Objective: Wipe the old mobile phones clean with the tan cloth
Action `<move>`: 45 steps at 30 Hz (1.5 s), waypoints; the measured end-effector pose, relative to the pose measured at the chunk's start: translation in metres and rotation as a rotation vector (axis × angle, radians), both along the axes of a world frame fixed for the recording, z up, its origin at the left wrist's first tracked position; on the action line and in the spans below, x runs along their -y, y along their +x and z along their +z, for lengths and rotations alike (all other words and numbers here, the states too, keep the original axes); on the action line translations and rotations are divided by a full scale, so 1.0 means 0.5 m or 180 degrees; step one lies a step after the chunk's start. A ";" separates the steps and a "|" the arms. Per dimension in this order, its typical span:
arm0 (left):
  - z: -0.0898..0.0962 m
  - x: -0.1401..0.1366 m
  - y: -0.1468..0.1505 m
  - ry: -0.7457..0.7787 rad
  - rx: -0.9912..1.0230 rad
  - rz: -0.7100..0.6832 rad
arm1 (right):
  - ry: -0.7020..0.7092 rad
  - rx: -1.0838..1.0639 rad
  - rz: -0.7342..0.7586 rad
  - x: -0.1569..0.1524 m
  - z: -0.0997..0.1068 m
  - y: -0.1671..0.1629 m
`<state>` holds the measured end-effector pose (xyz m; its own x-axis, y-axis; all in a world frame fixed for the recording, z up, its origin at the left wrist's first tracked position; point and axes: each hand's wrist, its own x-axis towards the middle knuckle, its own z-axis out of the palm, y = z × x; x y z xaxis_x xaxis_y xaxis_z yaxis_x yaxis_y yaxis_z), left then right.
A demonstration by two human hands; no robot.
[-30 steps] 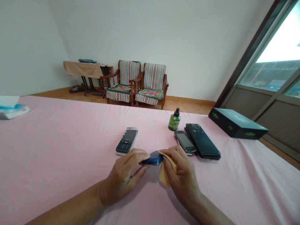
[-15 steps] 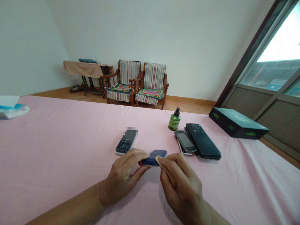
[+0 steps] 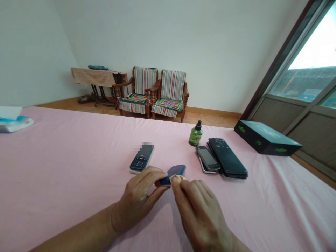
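Observation:
My left hand (image 3: 143, 194) grips a dark blue mobile phone (image 3: 176, 170) by its left end, thumb below and fingers on top. The phone is held just above the pink cloth, slightly tilted. My right hand (image 3: 202, 211) is closed on a small yellowish cloth (image 3: 176, 177), which presses against the phone's near right edge. Part of that cloth is hidden by my fingers. Just beyond my left hand lies a dark keypad phone (image 3: 142, 158), with something pale under it.
Right of my hands lie a smaller phone (image 3: 207, 158) and a stack of large black phones (image 3: 228, 158). Behind them stands a green spray bottle (image 3: 195, 135). A black box (image 3: 265, 138) is at the far right, a white-and-blue packet (image 3: 15, 125) at the far left. Two chairs (image 3: 170, 91) stand beyond the pink-covered surface (image 3: 65, 168).
My right hand has shifted a little left and rotated, bringing the cloth to the phone's near edge. The blue phone has tilted slightly. My left hand keeps its hold.

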<state>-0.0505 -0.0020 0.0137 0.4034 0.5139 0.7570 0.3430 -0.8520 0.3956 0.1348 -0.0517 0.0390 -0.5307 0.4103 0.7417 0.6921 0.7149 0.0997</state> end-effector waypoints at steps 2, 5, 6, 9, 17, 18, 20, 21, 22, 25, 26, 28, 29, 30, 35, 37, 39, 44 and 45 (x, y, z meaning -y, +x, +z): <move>-0.002 -0.001 0.001 -0.0005 0.0003 -0.0016 | 0.0030 0.0106 0.0029 0.000 0.003 -0.004; -0.009 -0.001 0.000 -0.0006 0.0024 -0.0024 | -0.0038 0.0106 0.0046 0.000 -0.001 -0.016; -0.011 0.000 -0.001 -0.0001 0.0022 -0.0022 | -0.0103 0.0087 0.0054 0.000 -0.005 -0.022; -0.017 0.001 -0.003 0.0036 -0.0041 -0.0048 | -0.0292 0.0037 0.0116 0.000 -0.017 -0.039; -0.014 -0.003 -0.004 0.0031 -0.0071 -0.0054 | -0.0170 0.0037 0.0089 -0.003 -0.011 -0.027; -0.013 -0.003 -0.005 0.0026 -0.0047 -0.0027 | -0.0137 0.0003 0.0074 -0.003 -0.008 -0.021; -0.011 -0.004 -0.005 0.0025 -0.0007 0.0003 | -0.0122 -0.0068 0.0048 -0.003 -0.004 -0.013; -0.011 -0.004 -0.006 0.0026 -0.0002 0.0004 | -0.0128 -0.0091 0.0040 -0.004 -0.003 -0.011; -0.011 -0.004 -0.006 0.0021 -0.0008 -0.0001 | -0.0121 -0.0111 0.0034 -0.004 -0.003 -0.010; -0.013 -0.004 -0.006 0.0011 -0.0011 -0.0020 | -0.0079 -0.0121 0.0023 -0.004 -0.005 -0.014; -0.013 -0.004 -0.005 0.0020 -0.0003 -0.0018 | -0.0090 -0.0109 0.0028 -0.004 -0.006 -0.016; -0.013 -0.003 -0.003 0.0047 0.0007 -0.0026 | -0.0143 -0.0061 0.0071 -0.004 -0.008 -0.020; -0.012 -0.003 -0.003 0.0056 0.0007 -0.0032 | -0.0184 -0.0036 0.0102 -0.004 -0.008 -0.021; -0.012 -0.003 -0.002 0.0067 0.0008 -0.0040 | -0.0222 -0.0027 0.0130 -0.004 -0.009 -0.021; -0.012 -0.005 -0.005 -0.0017 0.0007 -0.0041 | -0.0290 -0.0305 0.0017 -0.004 -0.017 -0.014; -0.014 -0.006 -0.006 -0.0030 0.0001 -0.0055 | -0.0296 -0.0387 -0.0032 -0.003 -0.024 -0.013; -0.016 -0.005 -0.007 -0.0001 -0.0019 -0.0062 | -0.0354 -0.0414 0.0039 -0.001 -0.030 -0.016; -0.014 -0.003 -0.006 -0.0097 -0.0197 -0.0109 | -0.0767 -0.1316 0.0206 -0.012 -0.031 -0.011; -0.013 -0.003 -0.005 -0.0088 -0.0328 -0.0179 | -0.0823 -0.1525 0.0162 -0.019 -0.029 -0.005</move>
<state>-0.0531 -0.0006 0.0071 0.5073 0.5084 0.6958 0.3350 -0.8603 0.3843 0.1321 -0.0424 0.0244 -0.1821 0.5939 0.7836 0.5808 0.7081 -0.4017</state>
